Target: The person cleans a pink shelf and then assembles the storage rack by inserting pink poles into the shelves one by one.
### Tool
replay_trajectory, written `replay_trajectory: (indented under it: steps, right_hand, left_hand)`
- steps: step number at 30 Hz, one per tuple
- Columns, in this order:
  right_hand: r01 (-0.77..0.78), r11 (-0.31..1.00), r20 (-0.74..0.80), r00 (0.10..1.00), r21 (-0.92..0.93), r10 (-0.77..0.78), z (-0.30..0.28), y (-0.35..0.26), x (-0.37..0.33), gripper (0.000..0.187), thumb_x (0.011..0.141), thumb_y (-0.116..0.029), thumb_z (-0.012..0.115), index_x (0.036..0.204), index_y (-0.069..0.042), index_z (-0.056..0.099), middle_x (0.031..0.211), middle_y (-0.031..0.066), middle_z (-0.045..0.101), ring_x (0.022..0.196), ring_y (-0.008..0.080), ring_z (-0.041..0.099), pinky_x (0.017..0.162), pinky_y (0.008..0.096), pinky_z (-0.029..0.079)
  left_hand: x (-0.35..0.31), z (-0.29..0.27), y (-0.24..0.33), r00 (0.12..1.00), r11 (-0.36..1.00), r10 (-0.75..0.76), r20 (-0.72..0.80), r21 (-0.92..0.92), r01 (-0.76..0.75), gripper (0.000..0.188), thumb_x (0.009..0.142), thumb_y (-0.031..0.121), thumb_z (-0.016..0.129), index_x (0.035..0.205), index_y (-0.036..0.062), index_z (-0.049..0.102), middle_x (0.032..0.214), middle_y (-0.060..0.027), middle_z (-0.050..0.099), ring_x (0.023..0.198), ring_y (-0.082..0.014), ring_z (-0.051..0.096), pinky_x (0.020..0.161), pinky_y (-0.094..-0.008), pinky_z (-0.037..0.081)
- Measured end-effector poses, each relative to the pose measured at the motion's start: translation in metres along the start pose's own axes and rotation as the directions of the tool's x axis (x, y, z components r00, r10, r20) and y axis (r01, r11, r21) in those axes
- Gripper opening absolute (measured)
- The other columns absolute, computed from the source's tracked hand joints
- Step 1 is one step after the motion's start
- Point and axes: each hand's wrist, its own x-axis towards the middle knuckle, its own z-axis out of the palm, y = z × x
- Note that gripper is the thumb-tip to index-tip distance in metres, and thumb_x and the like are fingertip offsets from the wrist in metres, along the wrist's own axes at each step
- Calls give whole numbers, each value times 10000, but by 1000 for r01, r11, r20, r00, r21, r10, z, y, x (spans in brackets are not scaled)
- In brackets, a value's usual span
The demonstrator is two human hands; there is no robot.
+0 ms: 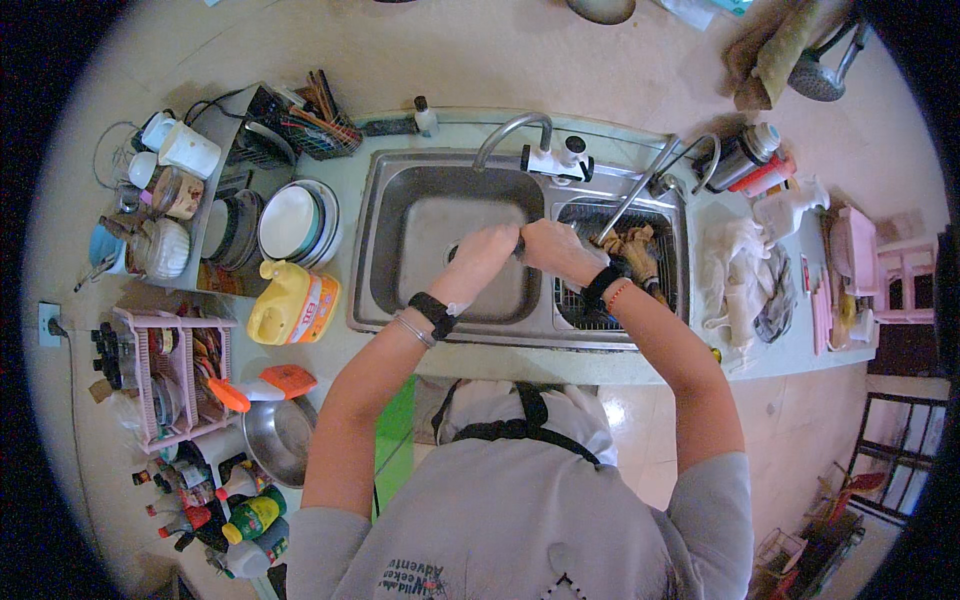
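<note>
Over the right part of the large steel sink basin (425, 215), my left hand (484, 256) and my right hand (562, 252) meet. Both are closed, fingers curled inward. A small dark thing (519, 247) shows between them, mostly hidden by the fingers, and its kind cannot be made out. Just behind my hands is the curved steel faucet (512, 126) with a white-and-black fitting (556, 162). Beside my right wrist, brownish crumpled items (636, 250) lie in the smaller basin, on a dark rack (588, 218).
Left of the sink stand a yellow jug (277, 312), stacked plates (289, 222) and a pink rack (180, 375). A spray bottle (265, 386) and a steel bowl (282, 445) are nearer. White cloths (735, 275) lie at the right, below a thermos (742, 157).
</note>
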Motion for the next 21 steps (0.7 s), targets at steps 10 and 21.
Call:
replay_trajectory:
  steps: [10, 21]
  right_hand:
    - [53, 978, -83, 994, -204, -71, 6, 3, -2, 181, 772, -173, 519, 752, -72, 668, 773, 145, 651, 745, 288, 649, 617, 403, 523]
    - [97, 968, -123, 984, -231, -128, 2, 6, -7, 171, 777, -215, 547, 775, -85, 659, 773, 141, 649, 729, 286, 650, 628, 398, 525]
  left_hand:
    - [11, 6, 6, 994, 984, -107, 29, 145, 102, 102, 794, 98, 498, 825, 35, 573, 742, -169, 622, 701, -337, 624, 591, -436, 493]
    - [14, -7, 17, 975, 969, -180, 134, 194, 152, 189, 738, 232, 607, 761, 49, 644, 718, -147, 637, 687, -311, 634, 614, -410, 511]
